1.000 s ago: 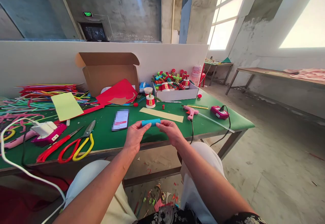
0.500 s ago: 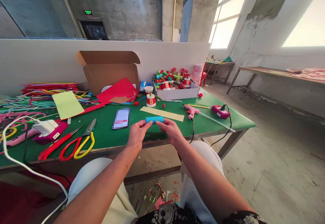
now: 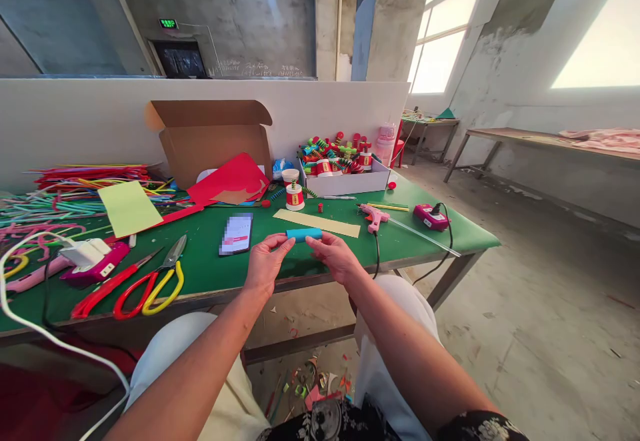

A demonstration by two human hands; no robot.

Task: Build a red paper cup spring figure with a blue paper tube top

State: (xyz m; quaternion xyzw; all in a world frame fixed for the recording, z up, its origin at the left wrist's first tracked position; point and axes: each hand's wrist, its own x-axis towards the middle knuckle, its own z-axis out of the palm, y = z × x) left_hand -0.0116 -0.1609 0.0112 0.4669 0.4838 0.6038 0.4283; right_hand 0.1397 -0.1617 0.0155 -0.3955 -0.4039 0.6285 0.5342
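Observation:
A small blue roll [image 3: 304, 235], which looks like rolled paper or foam, is held level above the front of the green table [image 3: 210, 281]. My left hand [image 3: 270, 257] pinches its left end, and my right hand [image 3: 334, 253] grips the right end, thumbs toward me. Just behind the roll lies a pale yellow strip [image 3: 320, 223]. Beyond that stands a red and white paper cup figure [image 3: 295, 197] with coiled green arms, beside a small red coil [image 3: 320, 207]. To the left of my hands rests a phone [image 3: 236, 234] with a blurred screen.
Scissors [image 3: 160, 281] and a red-handled tool [image 3: 107, 291] lie left. A pink glue gun [image 3: 374, 217] and purple power socket [image 3: 431, 217] sit right, with cords over the edge. Behind are a white box [image 3: 345, 182] of cup figures, a cardboard box [image 3: 215, 137] and pipe cleaners [image 3: 95, 181].
Both hands keep hold of the blue roll in nearly the same place. The whole view has shifted slightly, so the table things appear a little further left.

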